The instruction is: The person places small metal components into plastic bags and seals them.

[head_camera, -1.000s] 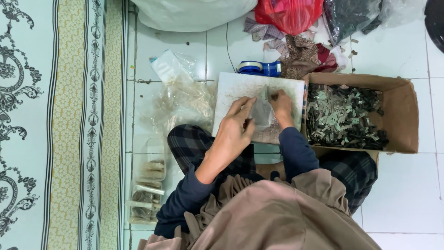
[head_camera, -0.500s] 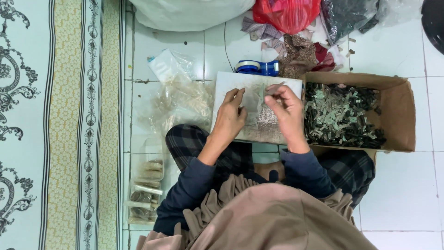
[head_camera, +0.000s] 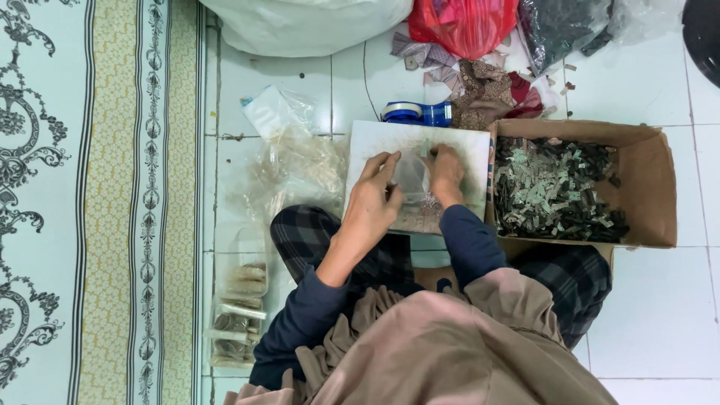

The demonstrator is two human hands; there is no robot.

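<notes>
A small clear plastic bag (head_camera: 414,182) with small dark bits in its bottom lies on a white board (head_camera: 375,142) that rests on my lap. My left hand (head_camera: 373,201) pinches the bag's left edge. My right hand (head_camera: 447,174) holds its right side, fingers curled on the plastic. Both hands are close together over the middle of the board.
An open cardboard box (head_camera: 645,187) full of small dark and pale pieces stands to the right. A blue tape dispenser (head_camera: 416,113) lies behind the board. Clear bags (head_camera: 289,169) and filled packets (head_camera: 238,315) lie left. White sack (head_camera: 300,22), red bag (head_camera: 465,22) and fabric scraps (head_camera: 480,90) sit behind.
My right hand went from the bag to the box side, then came back onto the bag. Both hands have closed in on the bag at the board's middle.
</notes>
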